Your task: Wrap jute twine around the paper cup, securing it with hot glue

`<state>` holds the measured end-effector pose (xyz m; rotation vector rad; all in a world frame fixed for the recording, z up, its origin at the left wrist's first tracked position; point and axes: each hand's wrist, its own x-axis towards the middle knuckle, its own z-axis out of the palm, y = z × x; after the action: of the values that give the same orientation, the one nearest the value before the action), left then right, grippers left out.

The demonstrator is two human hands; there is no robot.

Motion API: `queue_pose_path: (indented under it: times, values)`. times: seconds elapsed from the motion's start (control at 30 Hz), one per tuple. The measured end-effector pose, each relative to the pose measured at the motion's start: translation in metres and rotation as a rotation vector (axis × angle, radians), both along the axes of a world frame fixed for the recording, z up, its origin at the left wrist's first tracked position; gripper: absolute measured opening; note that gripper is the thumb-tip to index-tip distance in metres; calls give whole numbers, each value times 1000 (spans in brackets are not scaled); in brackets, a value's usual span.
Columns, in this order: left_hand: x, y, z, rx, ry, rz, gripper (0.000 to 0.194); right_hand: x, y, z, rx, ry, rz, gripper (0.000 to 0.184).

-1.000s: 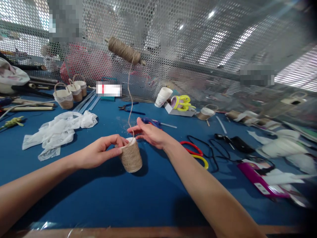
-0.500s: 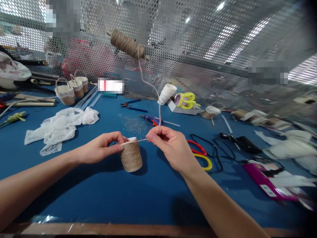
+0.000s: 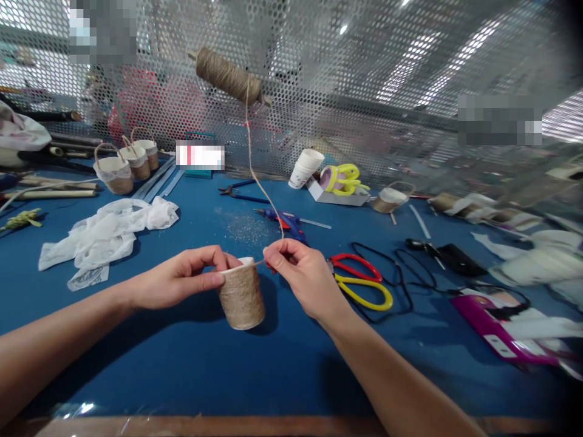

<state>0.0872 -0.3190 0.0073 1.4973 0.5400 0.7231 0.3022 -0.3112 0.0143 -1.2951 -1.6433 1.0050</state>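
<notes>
A paper cup wrapped in brown twine is tilted slightly above the blue tabletop, its white rim partly showing. My left hand pinches it by the rim, thumb outside and fingers reaching in. Close to the cup's right side, my right hand is closed on the twine. That strand runs down from a spool hung at the mesh panel, through my right fingers, to the cup near its rim.
A glue gun and pliers lie behind the hands. Scissors with red and yellow handles rest to the right, near a purple power strip. White lace is heaped at left; small twine baskets stand beyond it.
My right hand has come closer to the cup, shortening the strand between them. The cup has moved slightly toward me, and the twine from the spool hangs straighter.
</notes>
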Motion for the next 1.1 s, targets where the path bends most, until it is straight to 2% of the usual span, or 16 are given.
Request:
queue_pose_path:
  times: [0.23,0.43,0.6,0.77,0.93,1.1]
  values:
    - [0,-1,2,-75,-76,-55,13,-4,-2,-5,-116,229,74,26]
    - [-1,-4,4,-101,-83,-73,17,-12,-8,-6,-425,560,217,23]
    - [-2,-3,3,-85,-107,-72,14,-13,-9,-5,-567,695,245,24]
    - [-1,0,2,-58,-138,-64,13,-13,-9,-4,-603,755,259,24]
    - [-1,1,0,-112,-169,-6,12,-11,-9,-5,-627,791,233,26]
    - [-2,3,-4,-146,-158,15,11,-9,-9,-6,-582,812,235,27]
